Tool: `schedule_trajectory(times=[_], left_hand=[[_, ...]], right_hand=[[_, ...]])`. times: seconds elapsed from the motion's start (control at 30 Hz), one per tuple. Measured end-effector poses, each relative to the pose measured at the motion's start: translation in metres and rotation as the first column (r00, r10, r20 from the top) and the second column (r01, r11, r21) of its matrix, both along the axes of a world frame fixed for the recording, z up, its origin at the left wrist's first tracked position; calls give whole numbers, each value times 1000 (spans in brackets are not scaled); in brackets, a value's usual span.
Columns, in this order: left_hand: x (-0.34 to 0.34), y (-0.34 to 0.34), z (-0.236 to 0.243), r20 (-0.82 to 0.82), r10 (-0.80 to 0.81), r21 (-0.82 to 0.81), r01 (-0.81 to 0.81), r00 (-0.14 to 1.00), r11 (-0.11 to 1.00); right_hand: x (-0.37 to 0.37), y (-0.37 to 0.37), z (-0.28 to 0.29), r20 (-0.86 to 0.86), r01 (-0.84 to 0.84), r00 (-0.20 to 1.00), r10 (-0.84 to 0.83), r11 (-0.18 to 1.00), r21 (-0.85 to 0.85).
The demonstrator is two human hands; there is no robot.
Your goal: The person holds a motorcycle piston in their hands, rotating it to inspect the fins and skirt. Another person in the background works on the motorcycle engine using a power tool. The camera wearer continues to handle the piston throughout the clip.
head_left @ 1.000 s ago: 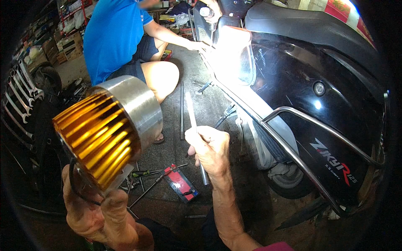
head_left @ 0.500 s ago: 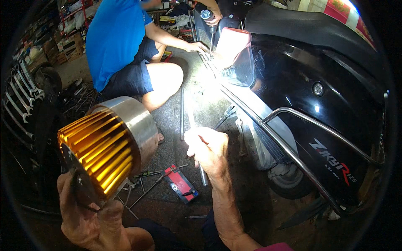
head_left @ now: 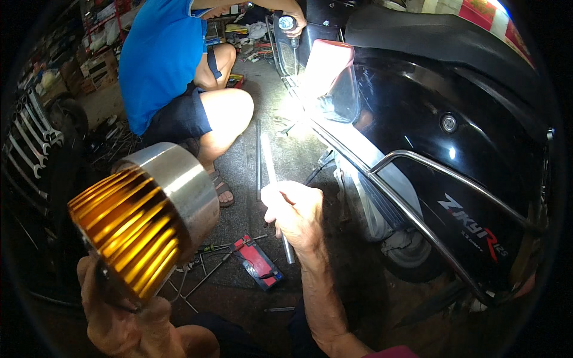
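My left hand (head_left: 119, 322) is closed round the back of a work lamp (head_left: 185, 185) with gold cooling fins and a silver metal collar. Its bright light falls on the metal side rail (head_left: 340, 143) of a black scooter (head_left: 412, 113). In front of me, my right hand (head_left: 295, 212) grips a slim silver metal rod (head_left: 270, 161). The rod stands tilted, its upper part above my fingers and its lower end below my palm. Beyond it, a crouching person in a blue shirt (head_left: 158, 65) points a power drill (head_left: 289, 27) downward near the scooter's light housing (head_left: 340, 89).
A red and black box (head_left: 256, 259) lies on the floor among several tools. Another metal bar (head_left: 258, 161) lies beyond my right hand. Several wrenches (head_left: 30, 131) hang at the left. A wooden crate (head_left: 100, 70) and clutter stand at the back left.
The other person's free hand has left the scooter's rail, and the drill has shifted slightly left. My lamp has moved a little left and down. My right hand stays nearly in place.
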State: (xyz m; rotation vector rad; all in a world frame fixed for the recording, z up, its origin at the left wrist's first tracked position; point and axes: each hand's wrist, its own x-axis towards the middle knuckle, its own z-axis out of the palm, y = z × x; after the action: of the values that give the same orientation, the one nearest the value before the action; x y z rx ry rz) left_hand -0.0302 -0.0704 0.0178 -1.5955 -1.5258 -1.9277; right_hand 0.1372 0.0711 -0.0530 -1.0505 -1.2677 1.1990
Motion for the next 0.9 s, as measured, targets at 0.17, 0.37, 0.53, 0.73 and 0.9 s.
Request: schedule_trajectory(times=[0.17,0.37,0.53,0.73,0.9], left_hand=[[7,-5,6,-10,115,24,-115,993,993],[-3,-22,-3,-146,449,-37,-459,881,888],[-26,-40,-13,-669,608,-26,-831,428,556],[-56,-51,-32,-631,647,271,-660,428,701],[-99,-65,-23,-841,540,449,-500,45,741]], right_hand=[[2,1,-1,4,-3,1000,3,1000,7],[-2,3,-6,26,20,999,-20,999,27],[1,2,-6,4,23,1000,-23,1000,11],[-1,-1,-1,7,-6,1000,7,1000,-14],[7,-1,-2,-17,0,1000,0,1000,-2]])
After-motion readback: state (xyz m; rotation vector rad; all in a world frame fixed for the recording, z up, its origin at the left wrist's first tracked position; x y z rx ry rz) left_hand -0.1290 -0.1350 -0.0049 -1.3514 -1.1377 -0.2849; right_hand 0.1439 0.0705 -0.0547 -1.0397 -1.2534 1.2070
